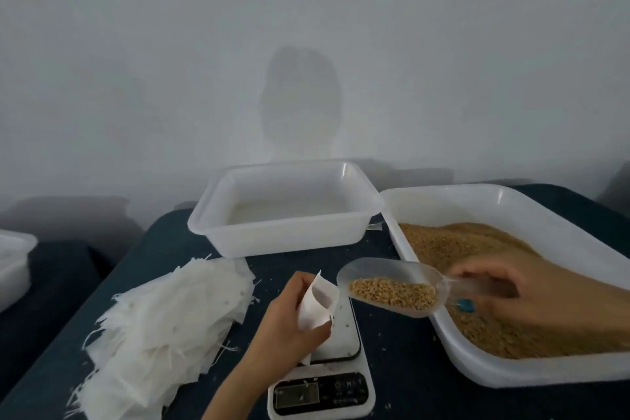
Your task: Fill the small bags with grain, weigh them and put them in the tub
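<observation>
Above dark tablecloth (177, 242), left hand (289, 320) grips bag (317, 303), right hand (511, 293) grips scoop (388, 286) just beside it.

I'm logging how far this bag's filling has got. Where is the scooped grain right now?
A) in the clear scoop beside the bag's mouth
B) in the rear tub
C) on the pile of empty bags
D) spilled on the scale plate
A: the grain lies in the clear scoop held by the right hand, its lip next to the open small bag that the left hand grips over the scale.
</observation>
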### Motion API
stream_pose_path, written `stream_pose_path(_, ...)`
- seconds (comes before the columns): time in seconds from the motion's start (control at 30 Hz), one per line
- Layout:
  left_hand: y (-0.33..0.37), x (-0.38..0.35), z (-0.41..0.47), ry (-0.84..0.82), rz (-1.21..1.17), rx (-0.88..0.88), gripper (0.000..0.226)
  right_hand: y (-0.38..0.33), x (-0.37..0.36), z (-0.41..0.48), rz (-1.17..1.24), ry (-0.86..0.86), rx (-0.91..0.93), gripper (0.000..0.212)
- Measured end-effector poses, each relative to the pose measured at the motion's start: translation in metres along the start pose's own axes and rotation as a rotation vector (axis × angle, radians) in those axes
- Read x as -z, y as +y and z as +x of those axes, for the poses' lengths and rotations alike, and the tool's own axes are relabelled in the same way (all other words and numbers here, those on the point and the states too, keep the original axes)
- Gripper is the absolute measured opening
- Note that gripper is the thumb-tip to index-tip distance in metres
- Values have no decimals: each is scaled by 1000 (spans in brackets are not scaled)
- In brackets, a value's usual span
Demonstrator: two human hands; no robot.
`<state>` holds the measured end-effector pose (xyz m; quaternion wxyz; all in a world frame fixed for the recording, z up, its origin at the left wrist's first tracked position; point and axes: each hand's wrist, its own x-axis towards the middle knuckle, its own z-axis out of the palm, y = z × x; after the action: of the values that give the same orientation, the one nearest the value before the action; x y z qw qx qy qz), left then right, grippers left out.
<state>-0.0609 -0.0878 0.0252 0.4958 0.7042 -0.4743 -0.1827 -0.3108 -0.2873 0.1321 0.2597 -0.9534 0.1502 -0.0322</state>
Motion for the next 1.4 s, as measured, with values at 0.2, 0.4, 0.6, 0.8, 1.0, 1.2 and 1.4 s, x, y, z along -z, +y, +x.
stream_pose_path(0.2, 10, -6, 2, -41, 24, -27, 43, -16, 23, 19, -120, -83, 99, 45)
stream_pose_path(0.4, 17, -13, 1, -59, 26, -47, 48, -37, 46, 34, -398, -76, 207, 50)
stream_pose_path(0.6, 25, -12, 0, -93, 2, -51, 44, -52, 58, 48, -584, -66, 265, 56)
stream_pose_path(0.8, 26, -12, -1, -130, 8, -30, 44, -63, 65, 60, -756, -44, 300, 48)
stream_pose_path(1.0, 28, -10, -2, -129, -71, -23, 41, -73, 72, 68, -817, 30, 378, 41)
stream_pose_path(1.2, 28, -9, -1, -130, -98, -19, 43, -81, 73, 71, -890, 81, 437, 44)
stream_pose_path(1.4, 23, -9, 0, -125, -154, -20, 33, -78, 74, 68, -926, 155, 493, 43)
